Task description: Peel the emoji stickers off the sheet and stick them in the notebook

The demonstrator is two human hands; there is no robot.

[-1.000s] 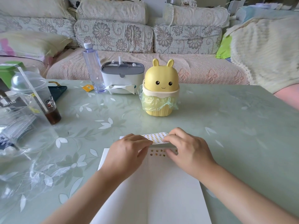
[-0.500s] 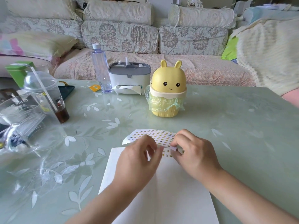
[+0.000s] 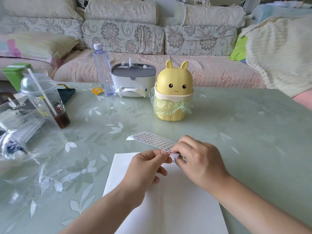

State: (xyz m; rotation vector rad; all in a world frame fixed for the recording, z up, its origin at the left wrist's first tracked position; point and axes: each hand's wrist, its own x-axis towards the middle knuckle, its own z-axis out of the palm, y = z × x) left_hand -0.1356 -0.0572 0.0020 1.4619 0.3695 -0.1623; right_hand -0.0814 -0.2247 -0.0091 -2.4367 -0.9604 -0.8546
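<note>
A white sticker sheet (image 3: pixel 152 140) with rows of tiny emoji dots lies on the table just beyond the open notebook (image 3: pixel 168 208), whose white page is blank apart from a few small stickers near its top edge. My right hand (image 3: pixel 197 162) pinches the near right corner of the sheet, bending it up. My left hand (image 3: pixel 146 168) meets it there, with thumb and forefinger pinched at that same corner. Whether a sticker sits between the left fingertips is too small to tell.
A yellow bunny-shaped bin (image 3: pixel 173 92) with a plastic liner stands behind the sheet. A tissue box (image 3: pixel 132 80), a water bottle (image 3: pixel 103 68), a plastic cup with a straw (image 3: pixel 45 100) and crumpled clear plastic (image 3: pixel 25 132) crowd the left. A sofa runs along the far table edge.
The sheet has shifted from lying across the notebook's top to angling away on the table. Both hands have drawn together at its near right corner, and the corner is now lifted.
</note>
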